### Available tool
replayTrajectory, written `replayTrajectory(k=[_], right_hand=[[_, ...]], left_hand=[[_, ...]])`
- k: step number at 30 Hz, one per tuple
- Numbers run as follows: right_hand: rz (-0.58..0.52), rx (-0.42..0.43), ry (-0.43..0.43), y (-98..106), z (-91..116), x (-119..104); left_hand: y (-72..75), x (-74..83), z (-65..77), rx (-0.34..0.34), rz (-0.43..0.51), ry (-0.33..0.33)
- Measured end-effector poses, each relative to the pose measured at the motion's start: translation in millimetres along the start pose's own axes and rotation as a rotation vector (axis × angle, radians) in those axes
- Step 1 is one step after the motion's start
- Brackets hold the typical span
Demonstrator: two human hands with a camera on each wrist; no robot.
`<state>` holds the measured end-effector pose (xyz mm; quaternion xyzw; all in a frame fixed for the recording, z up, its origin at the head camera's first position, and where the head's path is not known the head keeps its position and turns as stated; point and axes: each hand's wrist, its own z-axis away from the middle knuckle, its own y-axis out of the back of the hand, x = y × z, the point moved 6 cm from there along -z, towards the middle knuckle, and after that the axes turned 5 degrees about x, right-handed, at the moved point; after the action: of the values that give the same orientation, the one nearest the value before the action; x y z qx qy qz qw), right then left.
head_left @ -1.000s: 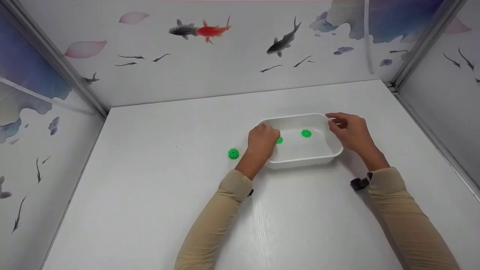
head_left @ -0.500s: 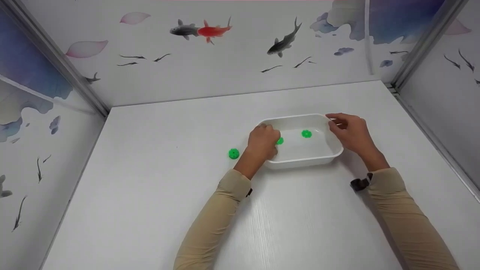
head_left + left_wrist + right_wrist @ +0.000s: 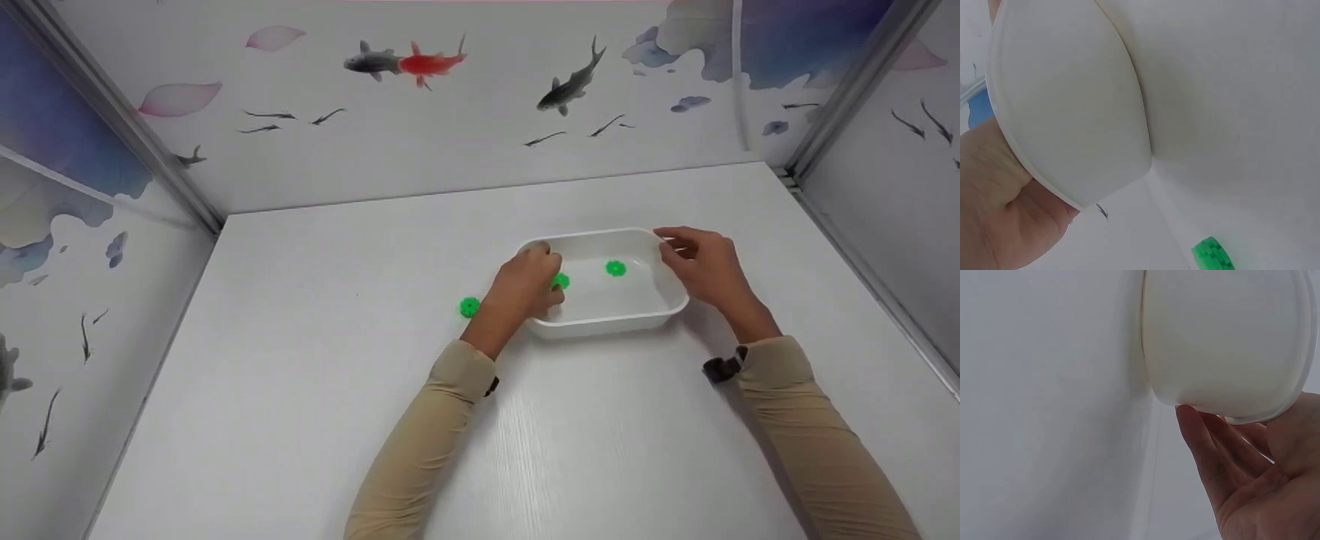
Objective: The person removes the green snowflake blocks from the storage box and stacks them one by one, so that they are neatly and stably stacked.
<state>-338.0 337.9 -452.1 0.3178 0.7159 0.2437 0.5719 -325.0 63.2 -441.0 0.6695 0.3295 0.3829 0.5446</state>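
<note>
Tub [image 3: 607,328]: one. Table [image 3: 300,375]: one. Green discs [image 3: 616,268]: three in view, one on the table, two in the tub. Left hand [image 3: 525,281] and right hand [image 3: 705,266]: two hands counted. Sleeves [image 3: 412,442]: two in view. Red fish [image 3: 433,64] printed on rear wall [image 3: 420,161]: one.

no readable text, no labels, no brands; no numbers, no signs, in any view

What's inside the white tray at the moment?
One green piece shows in full inside the white tray; a second green piece is partly covered by the left hand. Anything under that hand is hidden.
</note>
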Motion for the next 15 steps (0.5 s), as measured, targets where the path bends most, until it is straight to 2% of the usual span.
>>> replayTrajectory(k=[15], right_hand=[[0.006, -0.011, -0.025, -2.2, 0.3, 0.6]], left_hand=[[16.1, -6.3, 23.0, 0.242, 0.101, -0.134]])
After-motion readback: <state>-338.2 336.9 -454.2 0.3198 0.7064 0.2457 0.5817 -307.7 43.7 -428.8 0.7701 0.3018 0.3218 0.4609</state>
